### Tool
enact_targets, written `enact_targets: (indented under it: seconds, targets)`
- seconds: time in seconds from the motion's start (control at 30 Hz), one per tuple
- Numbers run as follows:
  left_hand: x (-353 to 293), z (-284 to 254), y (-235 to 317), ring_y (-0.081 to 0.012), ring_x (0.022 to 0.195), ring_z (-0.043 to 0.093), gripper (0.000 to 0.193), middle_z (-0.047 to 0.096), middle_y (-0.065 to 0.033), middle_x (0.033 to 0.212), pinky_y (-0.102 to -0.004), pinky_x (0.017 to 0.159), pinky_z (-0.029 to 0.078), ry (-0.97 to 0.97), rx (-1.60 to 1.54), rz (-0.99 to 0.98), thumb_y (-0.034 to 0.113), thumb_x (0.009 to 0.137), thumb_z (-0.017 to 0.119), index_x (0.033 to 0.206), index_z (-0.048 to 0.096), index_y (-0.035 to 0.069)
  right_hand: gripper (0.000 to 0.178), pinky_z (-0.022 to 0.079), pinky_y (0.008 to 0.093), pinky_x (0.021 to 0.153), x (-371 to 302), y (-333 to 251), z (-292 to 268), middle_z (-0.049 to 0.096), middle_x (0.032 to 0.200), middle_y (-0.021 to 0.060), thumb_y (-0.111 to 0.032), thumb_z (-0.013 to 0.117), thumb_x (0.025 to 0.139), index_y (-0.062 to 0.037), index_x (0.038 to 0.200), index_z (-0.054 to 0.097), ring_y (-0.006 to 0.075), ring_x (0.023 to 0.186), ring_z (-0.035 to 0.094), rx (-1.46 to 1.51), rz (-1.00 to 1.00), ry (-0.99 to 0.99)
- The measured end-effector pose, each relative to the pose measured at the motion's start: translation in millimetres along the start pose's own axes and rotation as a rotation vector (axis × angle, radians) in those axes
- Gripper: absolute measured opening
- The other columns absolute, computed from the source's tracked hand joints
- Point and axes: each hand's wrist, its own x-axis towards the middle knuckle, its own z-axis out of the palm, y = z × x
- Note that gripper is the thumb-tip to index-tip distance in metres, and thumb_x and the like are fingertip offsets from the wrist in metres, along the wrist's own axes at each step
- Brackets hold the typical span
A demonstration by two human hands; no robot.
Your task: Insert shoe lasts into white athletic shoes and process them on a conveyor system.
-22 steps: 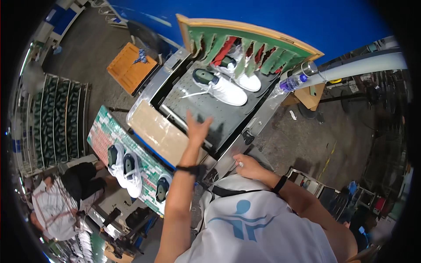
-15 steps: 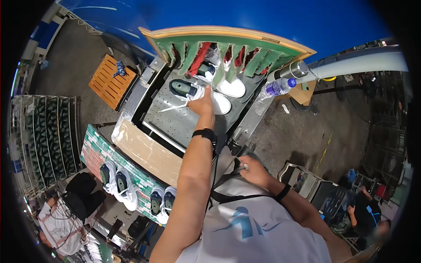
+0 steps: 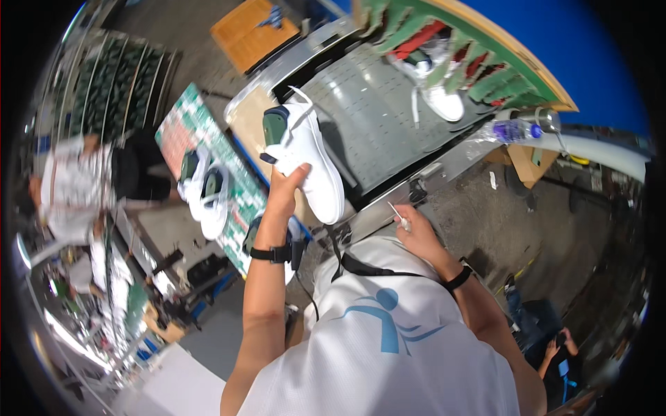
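A white sneaker with a dark green insole and loose white laces is lifted in my left hand, which is closed around its side. The shoe hangs above the near left edge of the perforated grey conveyor. Close to my waist, my right hand is closed on a slim pale tool whose thin tip points up and left; its exact kind is unclear. Another white sneaker rests on the conveyor, partly beneath the green and red cloth strips of the machine opening.
To the left, white sneakers stand on a green-and-white patterned table. A plastic bottle with a purple label lies along the conveyor's right side. A wooden slatted stool, a loaded rack and other people surround the area.
My left hand has lifted the sneaker off the conveyor and brought it left and nearer to me. My view has turned left. The right hand still grips the slim tool.
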Motion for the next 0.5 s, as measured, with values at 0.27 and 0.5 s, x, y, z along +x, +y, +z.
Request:
enact_targets:
  seconds: [0.27,0.5]
  targets:
    - [-123,-47,-84,-0.0255,0.128,0.062,0.114,0.060,-0.0154,0.143,-0.0365,0.109,0.050,0.151,0.673,0.313,0.012,0.080,0.093,0.167,0.020,0.001,0.051,0.054,0.0387,0.098,13,-97,93,0.070,0.119,0.0160,0.001,0.063,0.091,-0.0014,0.142,0.058,0.0265,0.108,0.070,-0.105,-0.278,-0.250]
    - [-123,-135,-32,-0.0196,0.116,0.067,0.059,0.072,-0.0136,0.130,-0.0365,0.103,0.054,-0.393,0.617,-0.530,0.021,0.096,0.082,0.145,0.062,-0.004,0.060,0.048,0.0509,0.096,9,-130,157,0.064,0.108,0.0191,-0.007,0.069,0.079,0.0032,0.138,0.058,0.0380,0.104,0.064,-0.519,-0.756,-0.240]
